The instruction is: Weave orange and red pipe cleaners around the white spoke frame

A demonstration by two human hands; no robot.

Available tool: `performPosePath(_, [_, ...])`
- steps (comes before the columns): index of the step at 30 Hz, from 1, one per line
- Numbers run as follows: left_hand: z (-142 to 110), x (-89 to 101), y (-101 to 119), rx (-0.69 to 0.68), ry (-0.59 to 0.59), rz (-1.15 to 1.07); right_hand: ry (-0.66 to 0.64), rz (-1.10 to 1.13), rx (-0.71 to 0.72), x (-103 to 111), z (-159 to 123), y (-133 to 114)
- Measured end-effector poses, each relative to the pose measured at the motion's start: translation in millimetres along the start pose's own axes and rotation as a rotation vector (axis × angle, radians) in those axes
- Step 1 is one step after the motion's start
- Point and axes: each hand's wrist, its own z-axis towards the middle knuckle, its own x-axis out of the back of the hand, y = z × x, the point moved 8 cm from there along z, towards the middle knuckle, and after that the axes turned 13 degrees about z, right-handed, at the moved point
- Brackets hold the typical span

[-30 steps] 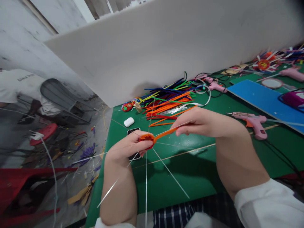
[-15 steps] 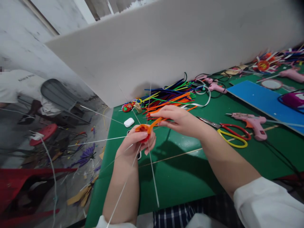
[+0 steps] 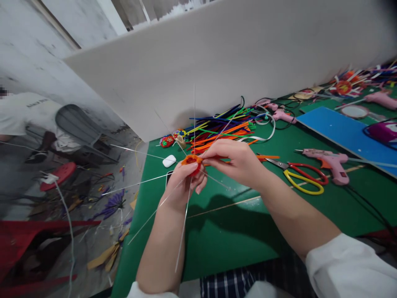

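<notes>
Between the thumb and fingers of my left hand (image 3: 182, 180) is a small round red and orange fuzzy piece (image 3: 192, 162), wound from what look like pipe cleaners. Thin pale rods (image 3: 133, 182) stick out from it in several directions. My right hand (image 3: 237, 161) pinches an orange pipe cleaner (image 3: 266, 157) close to the piece's right side; its free end passes behind the hand and shows out to the right. Behind both hands lies a heap of coloured pipe cleaners (image 3: 223, 126). A white rounded case (image 3: 169, 161) is just left of the piece.
Red and yellow handled scissors (image 3: 305, 176) and a pink glue gun (image 3: 331, 161) lie to the right, with a blue board (image 3: 344, 128) beyond. A pale panel (image 3: 217, 62) stands behind the green table (image 3: 229, 236). On the left, a person in white (image 3: 31, 114) sits by a grey chair (image 3: 76, 128).
The round piece and its rods have turned and shifted slightly right and up. My right fingers have come in against its edge, and the orange strand now extends to the right behind my hand.
</notes>
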Motion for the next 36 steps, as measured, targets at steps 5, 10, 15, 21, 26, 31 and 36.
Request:
performPosePath(5, [1,1.2,2,0.001,0.064,0.005,0.026,0.033,-0.080,0,-1,4])
performPosePath(10, [-1,6.5,3,0.005,0.224,0.102,0.035,0.042,-0.127,-1,-1,7])
performPosePath(15, [-2,15.5,7,-0.114,0.368,0.211,0.083,0.229,-0.288,-2,-4,20])
performPosePath(21, [-6,16.8,11,-0.213,0.424,0.297,0.138,0.627,-0.522,-13,-10,42])
performPosePath(26, [-11,19.3,15,-0.247,0.508,0.310,0.167,0.813,-0.597,-23,-12,48])
performPosePath(31, [-12,21.0,16,-0.260,0.529,0.348,0.149,0.939,-0.604,-31,-13,48])
performPosePath(36, [-11,22.1,13,-0.247,0.561,0.415,0.184,0.882,-0.552,-29,-11,44])
